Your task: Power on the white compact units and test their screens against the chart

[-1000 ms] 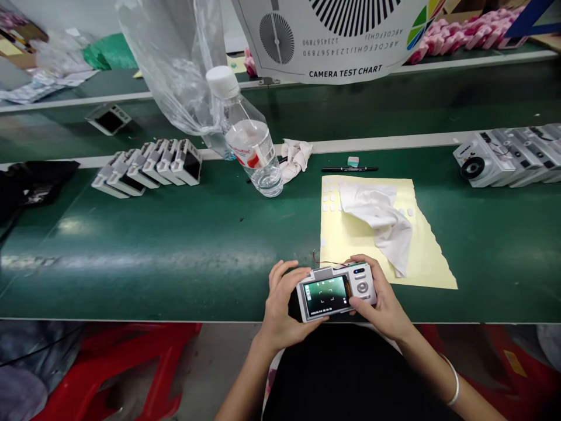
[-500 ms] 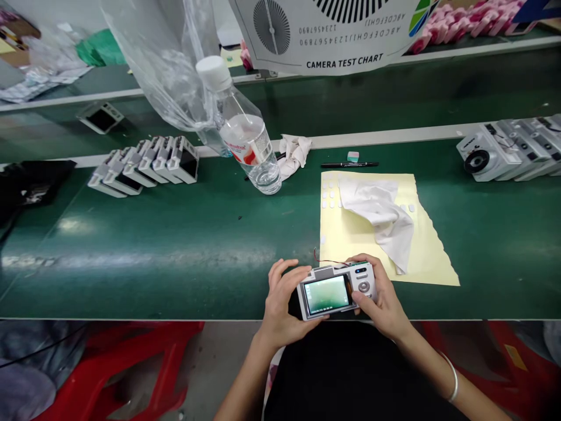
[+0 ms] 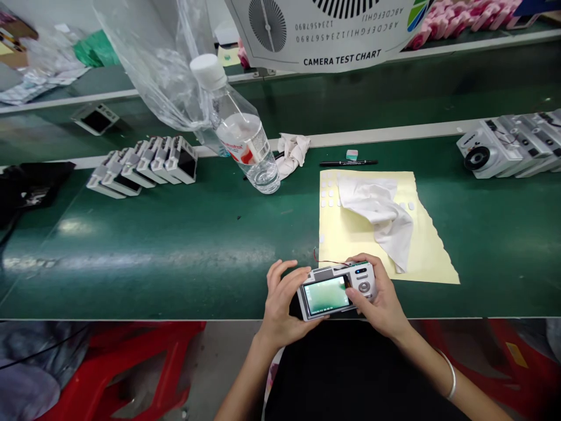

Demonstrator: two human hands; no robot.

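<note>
A small white camera [image 3: 335, 290] with a lit green screen faces me at the near edge of the green belt [image 3: 175, 245]. My left hand [image 3: 280, 304] wraps its left end. My right hand [image 3: 381, 298] grips its right end, thumb on the buttons beside the screen. A thin red wire [image 3: 326, 260] trails from the camera's top onto the belt.
A yellow sheet [image 3: 359, 240] with small white pads and a white cloth [image 3: 377, 210] lies just beyond. A water bottle [image 3: 241, 131], a crumpled rag [image 3: 293, 152], a pen [image 3: 348, 163], a row of white cameras [image 3: 144, 164] left and more cameras [image 3: 504, 146] right.
The framing marks on the camera screen have gone and it shows plain green. My right thumb has shifted slightly towards the screen. Both hands keep their hold.
</note>
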